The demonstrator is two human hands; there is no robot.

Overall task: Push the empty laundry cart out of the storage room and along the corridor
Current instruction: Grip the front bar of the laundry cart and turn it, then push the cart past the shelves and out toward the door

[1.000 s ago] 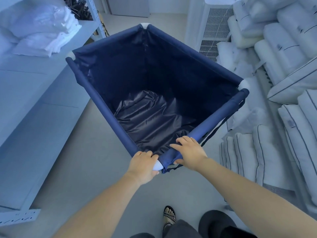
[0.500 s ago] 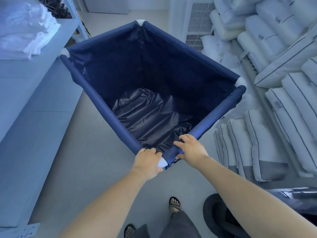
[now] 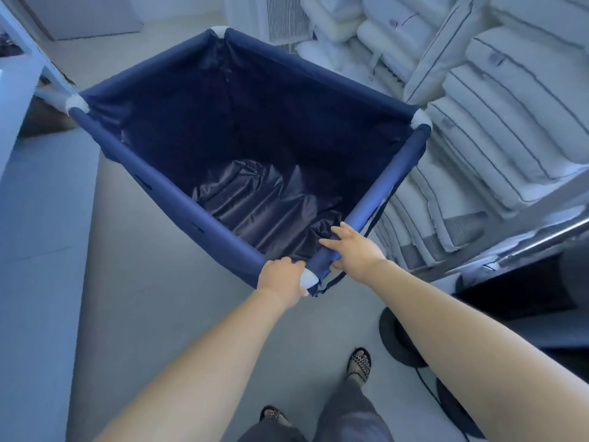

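A navy fabric laundry cart (image 3: pixel 165 189) with white corner joints fills the middle of the view, one corner turned toward me. Its dark liner lies crumpled at the bottom and nothing else is inside. My left hand (image 3: pixel 282 277) is wrapped around the near corner, over the white joint. My right hand (image 3: pixel 353 250) grips the padded right rail just past that corner, fingers curled over its top.
A pale shelf unit (image 3: pixel 19 154) runs along the left, its metal post touching the cart's left corner. Stacked white pillows (image 3: pixel 497 122) on a rack crowd the right. A white slatted unit (image 3: pixel 287 17) stands behind. Grey floor (image 3: pixel 105 49) continues ahead toward a doorway. A dark round base (image 3: pixel 398 339) sits by my right foot.
The cart has rolled forward and swung slightly to the left; the shelf with folded white linen has slid out of view. Both hands keep the same grip, and I have stepped forward.
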